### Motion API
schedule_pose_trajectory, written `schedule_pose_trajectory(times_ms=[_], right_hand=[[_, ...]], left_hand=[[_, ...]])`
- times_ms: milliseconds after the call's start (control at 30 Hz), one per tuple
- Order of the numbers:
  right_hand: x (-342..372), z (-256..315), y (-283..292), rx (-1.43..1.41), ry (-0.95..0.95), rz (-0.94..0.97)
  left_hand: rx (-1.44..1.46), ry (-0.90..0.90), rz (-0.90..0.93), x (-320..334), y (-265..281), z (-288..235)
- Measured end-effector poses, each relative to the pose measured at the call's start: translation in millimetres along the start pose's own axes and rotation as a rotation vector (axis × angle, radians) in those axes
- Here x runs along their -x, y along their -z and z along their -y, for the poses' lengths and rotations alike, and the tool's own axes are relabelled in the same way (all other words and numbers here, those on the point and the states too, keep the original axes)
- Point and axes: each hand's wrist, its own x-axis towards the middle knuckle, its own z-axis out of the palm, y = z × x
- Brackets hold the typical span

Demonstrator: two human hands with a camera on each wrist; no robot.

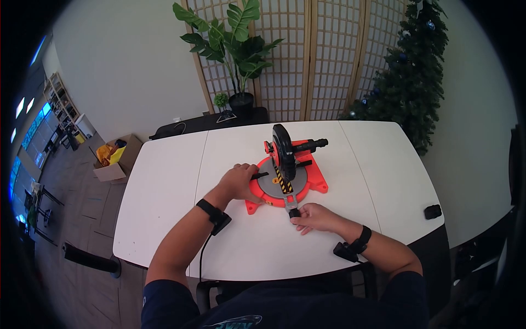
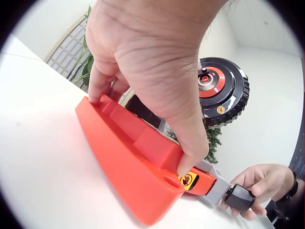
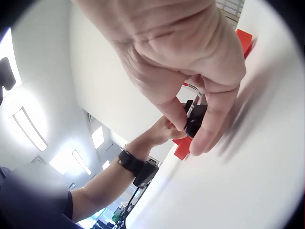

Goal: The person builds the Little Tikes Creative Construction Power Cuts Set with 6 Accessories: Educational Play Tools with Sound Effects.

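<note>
A toy miter saw (image 1: 268, 192) with an orange base (image 2: 128, 167) and a grey round turntable stands on the white table (image 1: 164, 208). Its toothed black blade (image 2: 224, 90) is upright over the turntable. My left hand (image 1: 239, 181) grips the left side of the base, thumb at the near edge by a yellow warning sticker (image 2: 188, 180) and fingers farther back. At the front, my right hand (image 1: 318, 217) pinches the black knob (image 2: 239, 197) on the grey arm between thumb and fingers. The saw's black rear cylinder (image 1: 310, 145) points right.
A small black object (image 1: 432, 211) lies near the table's right edge. Behind the table are a potted plant (image 1: 241, 101), a lattice screen (image 1: 334, 66) and a decorated tree (image 1: 405, 77). On the floor at left sits a cardboard box (image 1: 123, 159). Cables trail from both wrist cameras.
</note>
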Motion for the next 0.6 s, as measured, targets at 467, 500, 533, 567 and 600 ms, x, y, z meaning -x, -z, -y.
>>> schedule_pose_trajectory(times_ms=[467,500,533,567,600], right_hand=[[-5.2,3.2,9.7,-0.063,-0.026,0.088],[-3.0,6.8,8.3,-0.063,-0.026,0.088],[0.2,11.3,7.1,0.058,-0.02,0.067],[4.3,17.6,5.9,0.18,-0.014,0.046],[7.2,21.7,6.2,0.18,-0.014,0.046]], left_hand=[[-0.009,-0.003,-0.02,1.6,-1.9,-0.3],[-0.014,-0.002,-0.017,1.4,-1.7,-0.6],[-0.02,-0.002,-0.013,1.2,-1.6,-0.7],[-0.02,-0.002,-0.013,1.1,-2.2,-0.3],[-0.019,-0.004,-0.017,1.0,-3.2,0.5]])
